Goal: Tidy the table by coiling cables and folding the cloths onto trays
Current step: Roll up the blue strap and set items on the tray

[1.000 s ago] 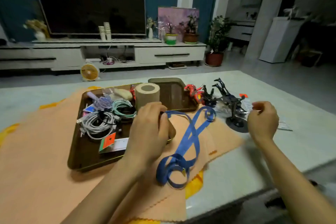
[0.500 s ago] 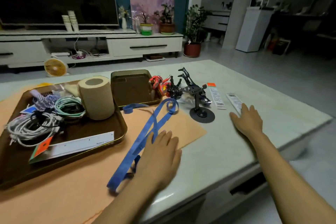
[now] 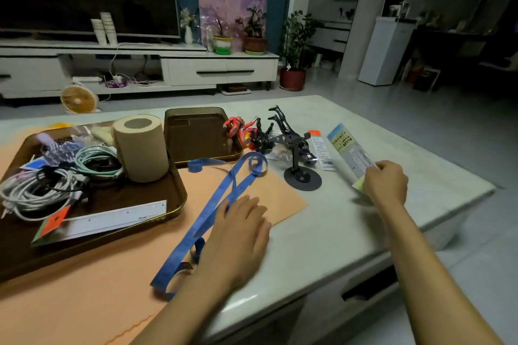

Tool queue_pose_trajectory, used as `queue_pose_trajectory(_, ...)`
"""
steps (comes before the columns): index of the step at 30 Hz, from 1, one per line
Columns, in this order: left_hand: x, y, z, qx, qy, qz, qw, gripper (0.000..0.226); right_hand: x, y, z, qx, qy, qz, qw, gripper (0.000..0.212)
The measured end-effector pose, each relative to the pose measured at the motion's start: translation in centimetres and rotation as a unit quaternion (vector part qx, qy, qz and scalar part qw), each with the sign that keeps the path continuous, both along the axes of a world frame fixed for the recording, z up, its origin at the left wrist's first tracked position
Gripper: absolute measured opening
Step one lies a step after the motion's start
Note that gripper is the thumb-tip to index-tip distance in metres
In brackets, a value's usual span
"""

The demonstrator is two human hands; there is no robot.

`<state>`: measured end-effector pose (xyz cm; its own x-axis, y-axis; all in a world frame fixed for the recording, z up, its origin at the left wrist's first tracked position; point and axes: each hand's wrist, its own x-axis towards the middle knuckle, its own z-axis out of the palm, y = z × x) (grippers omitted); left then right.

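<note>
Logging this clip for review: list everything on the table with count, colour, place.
table: 1, pale marble, under everything
cloth: 1, orange, table's left
large tray: 1, dark brown, on cloth
small tray: 1, brown, right of paper roll
paper roll: 1, tan, upright on large tray
white cable: 1 bundle, white, large tray's left
green cable: 1 coil, pale green, beside paper roll
flat ruler: 1, white, large tray's front
blue tape: 1, blue, loose across cloth
toy figures: several, red and black, right of small tray
black stand: 1, black, table beside cloth
narrow packet: 1, white, beside black stand
ruler pack: 1, clear, table's right
left hand: 1, flat on blue tape
right hand: 1, pinches ruler pack
</note>
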<state>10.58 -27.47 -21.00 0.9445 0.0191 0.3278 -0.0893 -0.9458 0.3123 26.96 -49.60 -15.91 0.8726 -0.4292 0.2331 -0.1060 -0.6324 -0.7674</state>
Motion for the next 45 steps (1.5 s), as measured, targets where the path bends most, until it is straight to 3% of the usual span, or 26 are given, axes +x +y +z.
queue_pose_trajectory(2,-0.7,-0.6,1.5,0.015,-0.071,0.001,0.997,0.031,-1.6,0.5,1.8,0.069,-0.091,0.015,0.993,0.025)
queue_pose_trajectory(5,-2.1,-1.1,3.7,0.037,-0.224,-0.031,0.973,0.023,-4.8,5.0,5.6,0.164,-0.171,0.195,0.952,0.023)
queue_pose_trajectory(7,-3.4,-0.5,4.9,-0.004,-0.278,-0.057,0.959,0.026,-7.4,9.1,7.2,0.180,-0.179,0.339,0.906,0.031)
queue_pose_trajectory(10,-6.1,3.5,5.5,-0.052,-0.337,-0.034,0.939,0.022,-10.6,15.0,7.0,0.110,-0.152,0.478,0.858,0.024)
queue_pose_trajectory(12,-8.8,8.1,5.3,-0.064,-0.322,0.048,0.943,0.026,-11.9,19.4,5.9,0.045,-0.108,0.534,0.837,0.017)
queue_pose_trajectory(17,-11.8,15.2,4.2,-0.142,-0.189,0.237,0.942,0.039,-11.1,23.8,3.8,-0.055,-0.052,0.534,0.842,0.013)
queue_pose_trajectory(21,-11.7,17.9,3.8,-0.099,-0.116,0.232,0.961,0.034,-11.1,26.6,1.9,-0.093,-0.032,0.539,0.836,0.016)
queue_pose_trajectory(27,-10.8,19.2,3.1,0.020,0.047,0.186,0.981,0.042,-11.7,28.5,0.6,-0.247,-0.051,0.570,0.782,0.021)
queue_pose_trajectory(30,-11.1,19.2,2.9,0.055,0.029,0.181,0.982,0.040,-12.2,28.5,0.2,-0.311,-0.069,0.584,0.747,0.023)
queue_pose_trajectory(32,-11.5,19.0,2.9,0.057,0.005,0.170,0.984,0.047,-12.4,28.0,0.3,-0.256,-0.059,0.599,0.756,0.022)
queue_pose_trajectory(38,-11.3,17.5,4.2,0.024,-0.051,0.188,0.981,0.048,-10.5,24.1,1.8,-0.058,-0.088,0.536,0.838,0.021)
queue_pose_trajectory(41,-9.9,14.8,5.6,-0.015,-0.095,0.156,0.983,0.045,-8.1,20.5,2.5,0.063,-0.150,0.434,0.886,0.027)
queue_pose_trajectory(45,-6.3,9.4,6.5,-0.060,-0.110,0.048,0.991,0.038,-4.6,14.2,2.5,0.167,-0.246,0.206,0.932,0.029)
